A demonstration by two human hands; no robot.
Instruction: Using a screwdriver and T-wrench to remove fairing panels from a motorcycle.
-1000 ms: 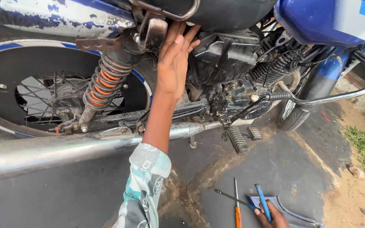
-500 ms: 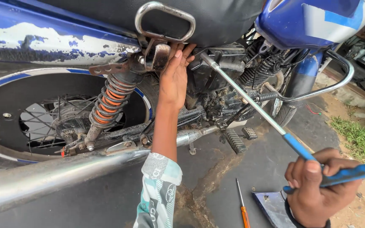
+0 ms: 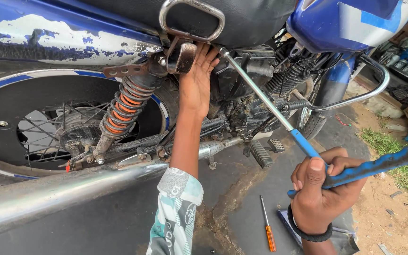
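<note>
Landmark: the blue motorcycle (image 3: pixel 350 23), parked on dark pavement.

Left hand (image 3: pixel 195 82): flat against the frame just below the chrome grab rail (image 3: pixel 192 19) and seat, fingers spread and apart, clamped on nothing; fingertips touch a bracket beside the top of the orange-coiled rear shock absorber (image 3: pixel 121 106).

Right hand (image 3: pixel 324 189): grip closed tight around the blue crossbar handle of a T-handle wrench (image 3: pixel 270 104). The wrench shaft runs up and leftward, its tip meeting the motorcycle's frame just beside the left fingertips.

An orange-handled screwdriver (image 3: pixel 267 226) lies on the ground below the motorcycle's footpeg (image 3: pixel 259 155), near the right wrist. The chrome exhaust pipe (image 3: pixel 67 189) runs beneath the rear wheel.
</note>
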